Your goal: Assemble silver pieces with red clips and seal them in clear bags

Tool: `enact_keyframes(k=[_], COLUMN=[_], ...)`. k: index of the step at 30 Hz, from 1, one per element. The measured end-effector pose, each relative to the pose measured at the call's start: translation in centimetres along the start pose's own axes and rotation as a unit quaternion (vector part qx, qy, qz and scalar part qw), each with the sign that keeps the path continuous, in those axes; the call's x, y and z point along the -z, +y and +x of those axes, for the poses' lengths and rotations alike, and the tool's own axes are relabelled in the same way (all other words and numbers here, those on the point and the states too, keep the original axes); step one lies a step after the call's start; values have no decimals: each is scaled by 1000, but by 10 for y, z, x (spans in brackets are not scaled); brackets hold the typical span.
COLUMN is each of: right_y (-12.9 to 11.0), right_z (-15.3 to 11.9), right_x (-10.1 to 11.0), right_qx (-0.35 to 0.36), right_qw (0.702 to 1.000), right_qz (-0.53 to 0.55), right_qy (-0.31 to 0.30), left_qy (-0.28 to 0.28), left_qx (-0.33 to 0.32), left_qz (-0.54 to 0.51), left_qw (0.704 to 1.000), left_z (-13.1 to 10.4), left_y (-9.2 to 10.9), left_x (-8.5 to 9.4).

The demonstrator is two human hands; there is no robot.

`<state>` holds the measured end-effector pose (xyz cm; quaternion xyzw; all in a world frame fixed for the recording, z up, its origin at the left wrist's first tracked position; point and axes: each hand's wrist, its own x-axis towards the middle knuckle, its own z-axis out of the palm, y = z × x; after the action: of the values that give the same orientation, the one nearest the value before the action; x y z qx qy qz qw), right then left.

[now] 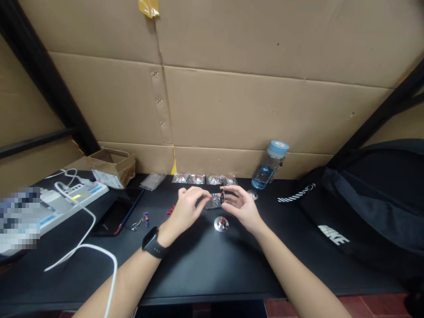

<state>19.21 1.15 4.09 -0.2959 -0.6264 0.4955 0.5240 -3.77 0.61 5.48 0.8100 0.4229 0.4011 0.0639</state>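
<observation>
My left hand (189,205), with a black watch (154,243) on its wrist, is pinched on a small red piece (209,197) mostly hidden by the fingertips. Facing it, my right hand (243,206) grips a round metal disc (222,196) by its rim, turned nearly edge-on. Below the hands, a shiny disc with a red part at its centre (221,224) lies on the table. Between the hands lies a clear plastic bag (213,202). Loose red pieces (171,210) lie left of my left hand. Another metal disc (253,194) shows partly behind my right hand.
Several bagged discs (198,179) line the cardboard wall (232,115). A water bottle (269,165) stands behind right; a black backpack (374,198) fills the right side. Leftward are a phone-like tablet (119,212), keyring (136,225), power strip (76,198), white cable (89,247) and cardboard box (114,165).
</observation>
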Motion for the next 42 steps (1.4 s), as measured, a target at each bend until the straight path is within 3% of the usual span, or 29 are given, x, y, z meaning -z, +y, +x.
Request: enact_keyframes(k=[3, 12, 27, 35, 42], right_y=[2, 2, 8, 7, 12], right_z=[-2, -4, -6, -7, -7], right_x=[-5, -8, -11, -16, -18], right_qx=[-12, -26, -26, 12, 3], right_qw=[1000, 997, 997, 1000, 1000], right_qz=[27, 63, 65, 15, -9], right_qy=[-8, -24, -45, -20, 9], left_qy=[27, 73, 74, 64, 57], left_qx=[-23, -21, -49, -31, -12], left_qz=[-19, -19, 54, 24, 31], left_qw=[999, 997, 995, 997, 998], left_z=[-5, -10, -13, -14, -15], left_y=[13, 18, 20, 25, 24], left_x=[-8, -13, -16, -15, -18])
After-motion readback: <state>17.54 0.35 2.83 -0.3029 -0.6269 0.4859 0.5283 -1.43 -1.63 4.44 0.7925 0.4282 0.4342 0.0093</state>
